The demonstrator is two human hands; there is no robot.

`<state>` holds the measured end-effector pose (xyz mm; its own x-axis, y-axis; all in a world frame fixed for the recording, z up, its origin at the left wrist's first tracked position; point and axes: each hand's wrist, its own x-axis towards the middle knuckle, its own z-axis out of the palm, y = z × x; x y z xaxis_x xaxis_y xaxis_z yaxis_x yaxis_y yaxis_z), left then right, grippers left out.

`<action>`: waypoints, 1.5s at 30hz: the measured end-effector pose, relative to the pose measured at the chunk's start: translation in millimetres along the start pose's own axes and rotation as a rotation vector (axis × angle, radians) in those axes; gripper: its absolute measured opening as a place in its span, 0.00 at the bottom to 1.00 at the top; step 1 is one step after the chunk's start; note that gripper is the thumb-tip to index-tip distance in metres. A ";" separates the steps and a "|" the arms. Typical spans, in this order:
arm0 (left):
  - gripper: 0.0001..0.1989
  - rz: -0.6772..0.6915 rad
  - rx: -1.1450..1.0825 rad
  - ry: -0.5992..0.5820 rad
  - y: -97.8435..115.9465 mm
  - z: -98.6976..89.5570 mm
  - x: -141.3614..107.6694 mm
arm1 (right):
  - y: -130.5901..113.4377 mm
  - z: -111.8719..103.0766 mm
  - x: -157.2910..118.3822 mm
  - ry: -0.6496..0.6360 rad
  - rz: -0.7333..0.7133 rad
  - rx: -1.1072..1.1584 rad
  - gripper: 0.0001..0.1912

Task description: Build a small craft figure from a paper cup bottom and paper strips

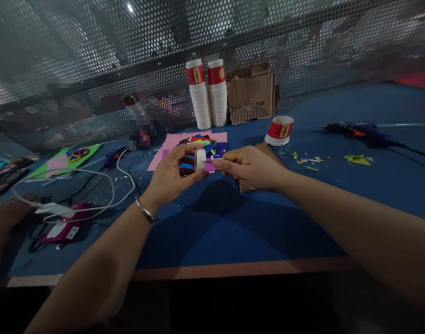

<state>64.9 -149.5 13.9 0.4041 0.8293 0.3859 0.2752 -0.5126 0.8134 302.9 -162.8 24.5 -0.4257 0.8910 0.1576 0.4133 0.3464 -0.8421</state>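
Between the fingers and thumb of my left hand (176,174) is a small white round piece (200,159), which looks like the base of a paper cup. My right hand (252,167) is closed on a thin pointed tool (208,162), whose tip touches or nearly touches the white piece; its handle is hidden in my fist. Behind my left hand lie colored paper scraps (212,146) on pink paper (160,151) and purple sheets. Under my right hand a piece of cardboard (245,186) shows on the blue table (233,232).
Two stacks of paper cups (201,104) and a cardboard box (252,99) stand by the mesh panel. A short red-and-white cup (280,131) and a glue gun (360,132) are at right. At left are a purple power strip (68,227), white cable, and another person's arm (2,222).
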 end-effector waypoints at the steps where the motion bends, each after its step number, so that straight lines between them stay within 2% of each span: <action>1: 0.33 0.004 0.000 0.003 0.3 0.2 0.1 | -0.2 0.2 -0.2 -0.001 0.003 0.003 0.29; 6: 0.32 0.015 0.013 0.007 1.5 -0.8 0.3 | -2.3 1.6 -0.8 -0.031 0.052 0.024 0.27; 15: 0.33 -0.011 0.045 0.047 2.5 -0.7 0.3 | -3.0 1.9 -1.2 -0.040 -0.019 -0.050 0.30; 25: 0.32 0.019 0.099 0.076 -0.3 -0.8 -0.3 | -0.7 1.7 -0.1 -0.027 -0.073 -0.119 0.29; 32: 0.28 0.099 0.283 0.146 9.9 0.4 -4.2 | -1.5 3.1 0.5 -0.037 -0.142 -0.120 0.33; 35: 0.28 0.120 0.356 0.168 9.2 -1.4 -3.9 | -3.9 1.9 -0.5 -0.026 -0.105 -0.149 0.33; 37: 0.28 0.083 0.355 0.181 6.8 -3.1 -2.3 | -4.8 0.3 -1.1 -0.007 -0.045 -0.168 0.32; 39: 0.27 -0.020 0.270 0.144 5.6 -4.5 -0.5 | -4.7 -1.7 -1.2 0.026 -0.022 -0.198 0.32; 42: 0.21 -0.228 0.018 -0.015 9.3 -3.8 0.9 | -3.6 -3.5 -0.8 0.103 -0.094 -0.256 0.29; 45: 0.16 -0.399 -0.173 -0.201 17.1 1.3 -0.9 | -5.2 -2.3 -2.4 0.161 -0.163 -0.276 0.21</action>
<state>70.3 -159.3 26.8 0.4619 0.8856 -0.0492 0.3004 -0.1040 0.9481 303.7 -166.1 29.7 -0.3807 0.8446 0.3765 0.5615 0.5346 -0.6316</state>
